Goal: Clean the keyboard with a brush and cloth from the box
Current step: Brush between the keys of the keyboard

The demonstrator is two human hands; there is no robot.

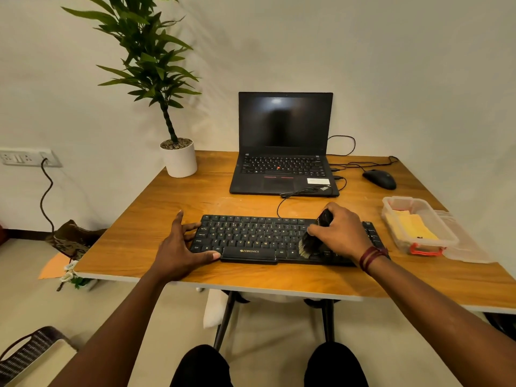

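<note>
Keyboard (279, 241) mid-brushing on the wooden surface (156, 219), in front of the open laptop (283, 152).

The right hand (342, 230) has its grip clamped on the brush (314, 238), bristles down on the keys right of centre. The left hand (181, 247) lies spread and empty at the keyboard's left end, bracing it. Judging by this, brushing is under way and the wipe is still to come: the yellow cloth (413, 229) lies folded in the open clear box (446, 241) at the right, its lid (469, 247) beside it. The keyboard cable (282, 202) trails behind, clear of the strokes; mouse (381, 178) and potted plant (178, 152) sit well apart.
</note>
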